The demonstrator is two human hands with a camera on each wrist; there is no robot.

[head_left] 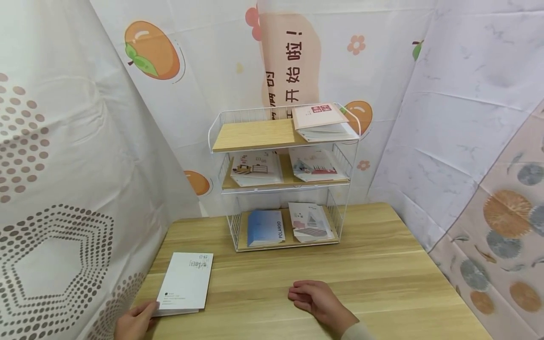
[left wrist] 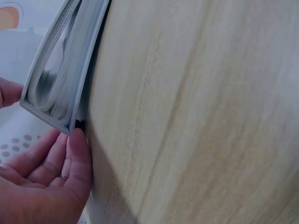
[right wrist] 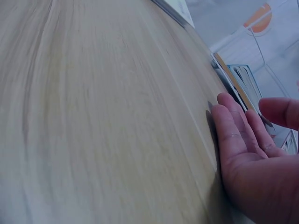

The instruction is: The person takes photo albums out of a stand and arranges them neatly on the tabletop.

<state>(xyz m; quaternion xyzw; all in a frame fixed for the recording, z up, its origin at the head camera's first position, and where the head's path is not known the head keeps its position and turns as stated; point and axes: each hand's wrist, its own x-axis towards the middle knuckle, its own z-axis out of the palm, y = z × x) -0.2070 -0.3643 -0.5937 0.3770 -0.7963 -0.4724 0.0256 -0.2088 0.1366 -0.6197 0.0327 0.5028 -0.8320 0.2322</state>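
A white photo album with printed writing on its cover lies at the left of the wooden table. My left hand grips its near left corner. In the left wrist view, the thumb is at the upper cover and the fingers are at the lower one, with the looped pages showing between the covers. My right hand rests on the table to the right, fingers loosely bent, holding nothing. In the right wrist view, its fingers lie along the tabletop with the thumb apart.
A three-tier white wire rack with wooden shelves stands at the back. Its top shelf bears a pink-covered album; two albums sit on the middle shelf. On the bottom are a blue album and a pale one. Curtains hang around the table.
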